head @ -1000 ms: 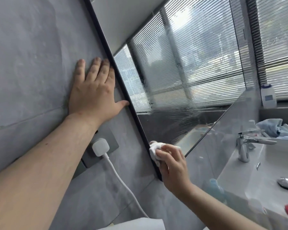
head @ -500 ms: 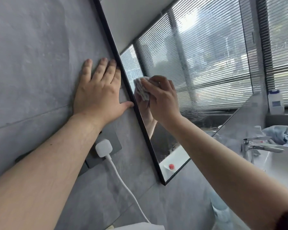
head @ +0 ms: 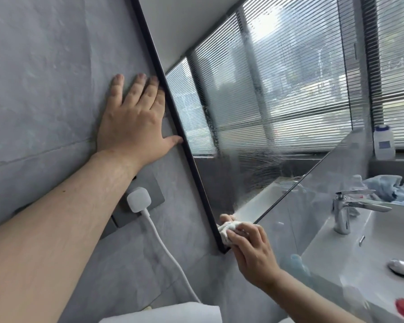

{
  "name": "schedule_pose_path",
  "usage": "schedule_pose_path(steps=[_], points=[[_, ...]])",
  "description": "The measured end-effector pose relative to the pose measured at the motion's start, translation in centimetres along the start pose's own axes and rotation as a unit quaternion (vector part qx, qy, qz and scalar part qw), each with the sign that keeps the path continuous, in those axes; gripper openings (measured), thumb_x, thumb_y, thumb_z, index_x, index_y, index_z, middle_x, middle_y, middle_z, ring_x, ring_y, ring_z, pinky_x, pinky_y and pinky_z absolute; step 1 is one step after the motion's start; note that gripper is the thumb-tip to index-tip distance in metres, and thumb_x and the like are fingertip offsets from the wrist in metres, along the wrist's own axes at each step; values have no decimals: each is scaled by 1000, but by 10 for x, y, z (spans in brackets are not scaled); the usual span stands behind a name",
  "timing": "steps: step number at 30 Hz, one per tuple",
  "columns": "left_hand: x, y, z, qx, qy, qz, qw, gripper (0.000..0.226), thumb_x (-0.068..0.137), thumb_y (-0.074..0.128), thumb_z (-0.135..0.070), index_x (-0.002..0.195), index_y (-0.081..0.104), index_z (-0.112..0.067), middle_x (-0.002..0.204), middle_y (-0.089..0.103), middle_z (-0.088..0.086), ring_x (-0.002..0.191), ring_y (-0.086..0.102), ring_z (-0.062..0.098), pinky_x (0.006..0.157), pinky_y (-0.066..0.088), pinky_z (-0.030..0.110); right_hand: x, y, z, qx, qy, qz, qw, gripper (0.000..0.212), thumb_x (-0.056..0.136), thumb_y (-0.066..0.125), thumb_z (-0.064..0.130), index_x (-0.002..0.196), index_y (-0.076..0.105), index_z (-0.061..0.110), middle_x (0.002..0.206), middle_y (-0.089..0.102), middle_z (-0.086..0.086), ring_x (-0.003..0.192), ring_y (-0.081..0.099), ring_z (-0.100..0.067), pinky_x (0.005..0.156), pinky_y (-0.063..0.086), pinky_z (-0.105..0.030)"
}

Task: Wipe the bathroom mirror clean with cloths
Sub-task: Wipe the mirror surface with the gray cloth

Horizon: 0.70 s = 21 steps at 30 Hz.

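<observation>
At the lower centre, the right hand (head: 250, 250) grips a crumpled white cloth (head: 226, 229) against the bottom corner of the mirror (head: 266, 101). At centre left, the left hand (head: 135, 122) lies flat on the grey wall (head: 44, 89), fingers straight, thumb touching the mirror's black frame.

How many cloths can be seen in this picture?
2. A white cloth is in the right hand at the mirror's lower corner; a blue cloth lies behind the tap. The white thing at the bottom edge may be another.
</observation>
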State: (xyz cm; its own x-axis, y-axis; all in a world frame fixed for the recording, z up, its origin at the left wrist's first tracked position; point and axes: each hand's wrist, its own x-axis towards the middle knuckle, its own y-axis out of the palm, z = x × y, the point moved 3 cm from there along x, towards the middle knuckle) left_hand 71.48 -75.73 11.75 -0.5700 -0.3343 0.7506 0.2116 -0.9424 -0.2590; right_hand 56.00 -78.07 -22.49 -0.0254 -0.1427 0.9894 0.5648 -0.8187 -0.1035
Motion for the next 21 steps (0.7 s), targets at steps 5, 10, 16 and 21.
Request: schedule_pose_path(steps=[5,10,16,21], points=[[-1,1,0,-2,0,-1,1000,103,79,50,-77,149,37,-2,159,33,14,150,22,30,122,7,55,64,-3,-12,6,3,-38,999,22,95,57,20,116,59,23,118,49,-5,96,55,-29,89,48,-35],[-1,0,0,-9,0,-10,1000,102,78,54,-75,147,39,-1,158,35,15,149,25,31,122,8,56,158,-13,-63,-3,125,-122,985,22,96,55,20,111,70,14,108,57,-11,94,55,-29,85,47,-37],[-1,1,-1,-6,4,-12,1000,102,78,53,-74,148,38,-1,158,35,15,149,25,31,122,7,55,179,-16,-149,100,472,-192,855,30,90,57,35,111,73,22,102,64,-2,99,63,-21,98,50,-43],[-1,2,0,-8,2,-9,1000,102,77,54,-74,147,40,0,157,37,16,148,27,32,122,8,56,148,-9,-74,116,364,-159,910,22,95,64,17,115,72,12,107,55,0,101,55,-19,96,48,-39]])
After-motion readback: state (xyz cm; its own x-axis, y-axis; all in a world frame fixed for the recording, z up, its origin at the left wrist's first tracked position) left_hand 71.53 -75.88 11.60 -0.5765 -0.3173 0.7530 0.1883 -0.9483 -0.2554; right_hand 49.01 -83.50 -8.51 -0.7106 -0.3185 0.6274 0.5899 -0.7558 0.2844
